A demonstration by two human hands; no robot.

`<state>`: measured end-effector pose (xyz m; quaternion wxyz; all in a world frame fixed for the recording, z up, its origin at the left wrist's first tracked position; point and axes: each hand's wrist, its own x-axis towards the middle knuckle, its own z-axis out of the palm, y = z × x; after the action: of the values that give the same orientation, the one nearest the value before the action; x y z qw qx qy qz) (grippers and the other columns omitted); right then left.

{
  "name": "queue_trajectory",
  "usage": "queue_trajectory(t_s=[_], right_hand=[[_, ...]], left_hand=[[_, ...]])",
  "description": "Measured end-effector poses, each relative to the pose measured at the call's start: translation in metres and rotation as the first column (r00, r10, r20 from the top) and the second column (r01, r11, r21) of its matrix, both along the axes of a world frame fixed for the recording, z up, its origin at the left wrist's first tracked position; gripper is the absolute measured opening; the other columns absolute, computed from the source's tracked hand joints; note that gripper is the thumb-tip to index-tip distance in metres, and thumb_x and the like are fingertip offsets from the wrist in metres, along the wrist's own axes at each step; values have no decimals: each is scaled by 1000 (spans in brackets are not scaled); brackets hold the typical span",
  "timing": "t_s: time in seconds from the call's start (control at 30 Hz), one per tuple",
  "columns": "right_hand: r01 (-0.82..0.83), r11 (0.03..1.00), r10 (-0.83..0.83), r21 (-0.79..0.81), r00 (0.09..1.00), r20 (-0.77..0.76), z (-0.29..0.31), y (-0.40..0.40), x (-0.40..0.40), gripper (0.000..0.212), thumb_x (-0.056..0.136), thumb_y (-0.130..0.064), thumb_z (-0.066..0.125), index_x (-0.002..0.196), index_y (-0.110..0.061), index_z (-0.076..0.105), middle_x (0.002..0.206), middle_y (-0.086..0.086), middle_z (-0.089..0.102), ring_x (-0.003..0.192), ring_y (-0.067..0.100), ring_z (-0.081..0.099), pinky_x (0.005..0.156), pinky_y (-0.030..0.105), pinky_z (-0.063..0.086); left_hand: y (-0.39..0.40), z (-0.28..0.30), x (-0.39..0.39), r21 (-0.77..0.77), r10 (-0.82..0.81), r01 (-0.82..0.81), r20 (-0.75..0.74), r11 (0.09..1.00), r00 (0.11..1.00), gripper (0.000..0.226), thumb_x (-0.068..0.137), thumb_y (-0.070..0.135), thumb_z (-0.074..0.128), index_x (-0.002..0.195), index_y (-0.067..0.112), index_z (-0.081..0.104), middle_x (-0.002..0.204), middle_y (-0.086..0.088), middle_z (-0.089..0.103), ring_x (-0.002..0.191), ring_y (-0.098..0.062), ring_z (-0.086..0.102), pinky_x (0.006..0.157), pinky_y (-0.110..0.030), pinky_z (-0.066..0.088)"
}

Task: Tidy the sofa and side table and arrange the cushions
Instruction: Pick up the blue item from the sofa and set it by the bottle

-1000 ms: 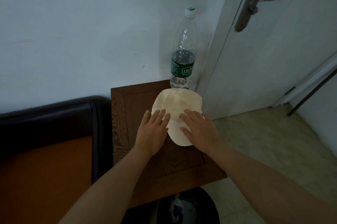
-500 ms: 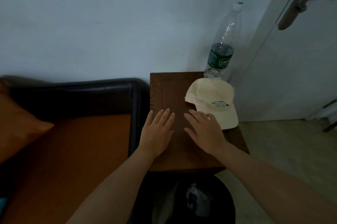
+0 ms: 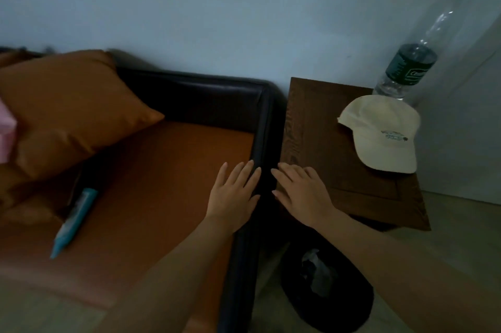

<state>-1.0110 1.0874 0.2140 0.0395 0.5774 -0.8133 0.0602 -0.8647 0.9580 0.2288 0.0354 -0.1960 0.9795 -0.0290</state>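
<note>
An orange sofa seat [image 3: 162, 183] with a dark arm [image 3: 260, 142] fills the left. An orange cushion [image 3: 67, 107] leans at its back left. A light blue tube [image 3: 74, 221] lies on the seat. The brown side table [image 3: 320, 126] stands to the right, with a cream cap [image 3: 379, 134] and a clear water bottle [image 3: 406, 69] on it. My left hand [image 3: 233, 194] hovers flat over the seat's right edge, holding nothing. My right hand [image 3: 301, 194] is spread flat over the table's left front corner, empty.
A dark waste bin [image 3: 328, 286] with crumpled trash sits on the floor below the table. A pink object [image 3: 5, 137] shows at the far left edge. The pale wall [image 3: 217, 7] runs behind sofa and table.
The view has swung left from the table toward the sofa. Both hands left the cap, which stays on the table, and moved left to the sofa arm.
</note>
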Motion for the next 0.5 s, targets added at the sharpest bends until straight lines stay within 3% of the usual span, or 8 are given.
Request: queue_trajectory(t_s=[0.2,0.5], right_hand=[[-116,992,115,49,993,15,-12,-62,69,47,88,-39,65,129,-17,58,130,7,59,112,25,60,91,44,49],[-186,966,182,182,982,40,-25,-180,169,49,88,-39,63,132,-16,55,133,9,57,113,29,59,94,50,47]], left_hand=[[-49,-14,74,1,177,-177,26,984,984,63,101,45,30,154,23,2,162,-2,1,148,-19,4,119,-46,-2],[-148,-37,202,47,312,-317,88,947,946,64,101,45,30,154,24,1,162,-1,-2,148,-19,3,119,-46,-3]])
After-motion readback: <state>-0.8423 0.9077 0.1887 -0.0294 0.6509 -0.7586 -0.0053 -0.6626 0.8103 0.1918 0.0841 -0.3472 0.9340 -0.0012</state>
